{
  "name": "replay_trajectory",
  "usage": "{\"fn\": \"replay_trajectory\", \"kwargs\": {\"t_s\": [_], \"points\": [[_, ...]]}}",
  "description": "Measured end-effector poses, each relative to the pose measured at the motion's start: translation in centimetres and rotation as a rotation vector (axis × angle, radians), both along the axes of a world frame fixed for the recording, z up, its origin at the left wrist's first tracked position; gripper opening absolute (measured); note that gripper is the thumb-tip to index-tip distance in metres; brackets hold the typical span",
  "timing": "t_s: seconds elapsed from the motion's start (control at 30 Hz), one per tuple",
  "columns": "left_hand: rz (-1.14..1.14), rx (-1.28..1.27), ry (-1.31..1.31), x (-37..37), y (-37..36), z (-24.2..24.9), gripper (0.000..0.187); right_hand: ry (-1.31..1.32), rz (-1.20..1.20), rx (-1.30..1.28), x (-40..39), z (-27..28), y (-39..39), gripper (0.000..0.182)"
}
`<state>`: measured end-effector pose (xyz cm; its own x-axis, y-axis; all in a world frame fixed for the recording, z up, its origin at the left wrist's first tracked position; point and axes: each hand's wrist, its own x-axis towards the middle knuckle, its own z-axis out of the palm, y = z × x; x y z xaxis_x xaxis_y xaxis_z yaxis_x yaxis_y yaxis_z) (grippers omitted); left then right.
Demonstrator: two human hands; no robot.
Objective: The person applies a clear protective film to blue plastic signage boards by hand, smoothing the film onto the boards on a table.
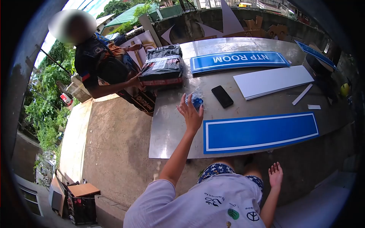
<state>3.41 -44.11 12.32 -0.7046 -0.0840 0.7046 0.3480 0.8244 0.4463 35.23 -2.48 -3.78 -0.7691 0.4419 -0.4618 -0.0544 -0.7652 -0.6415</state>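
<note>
My left hand reaches over the metal table, fingers apart. Its fingertips overlap a crumpled clear plastic wrapping, and a small blue item shows right beside the thumb. To the right of that hand lies a black phone. A blue sign panel with a white border lies along the near edge of the table. My right hand hangs low at my side, off the table, with its fingers stretched out and nothing in them.
Across the table's left corner, another person has a hand on a black-wrapped box. Blue "NTP ROOM" signs, stacked white panels and white offcuts lie on the table. A crate stands on the ground at lower left.
</note>
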Motion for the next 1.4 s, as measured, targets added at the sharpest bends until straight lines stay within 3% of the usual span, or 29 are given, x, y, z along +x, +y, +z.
{"fn": "replay_trajectory", "kwargs": {"t_s": [0.13, 0.23, 0.3, 0.4, 0.5, 0.53, 0.67, 0.8, 1.03, 1.4], "points": [[-0.016, 0.172, -0.021, 6.6, -0.4, -2.4, 0.066, -0.007, -0.042, -0.175, -0.4, -1.5, 0.7, 0.025], [0.081, 0.283, -0.174, 10.1, -1.0, -6.2, 0.06, -0.081, -0.09, -0.27, -0.5, -4.2, 1.3, 0.021], [-0.048, 0.385, -0.239, 11.7, -1.4, -8.5, 0.057, -0.116, -0.105, -0.28, 0.0, -6.4, 1.8, 0.02], [-0.082, 0.341, -0.324, 13.8, -1.7, -9.4, 0.054, -0.284, -0.184, -0.299, 1.7, -9.7, 2.1, 0.018], [-0.135, 0.352, -0.381, 14.5, -1.5, -10.2, 0.051, -0.349, -0.35, -0.209, 4.7, -17.8, 3.3, 0.015], [-0.157, 0.372, -0.389, 14.4, -1.3, -10.2, 0.049, -0.289, -0.19, -0.196, 6.8, -21.6, 4.4, 0.016], [-0.24, 0.392, -0.414, 13.3, -0.7, -9.3, 0.046, -0.542, -0.064, 0.002, 9.3, -21.4, 2.1, 0.03], [-0.248, 0.434, -0.433, 11.7, -0.5, -8.5, 0.043, -0.627, -0.092, 0.104, 10.1, -23.5, 2.5, 0.029], [-0.202, 0.475, -0.415, 10.7, -1.7, -6.3, 0.038, -0.668, -0.028, 0.219, 10.3, -24.6, 2.3, 0.031], [-0.031, 0.553, -0.437, 10.9, -5.7, -8.5, 0.035, -0.703, 0.087, 0.344, 8.4, -26.6, 2.3, 0.033]]}}
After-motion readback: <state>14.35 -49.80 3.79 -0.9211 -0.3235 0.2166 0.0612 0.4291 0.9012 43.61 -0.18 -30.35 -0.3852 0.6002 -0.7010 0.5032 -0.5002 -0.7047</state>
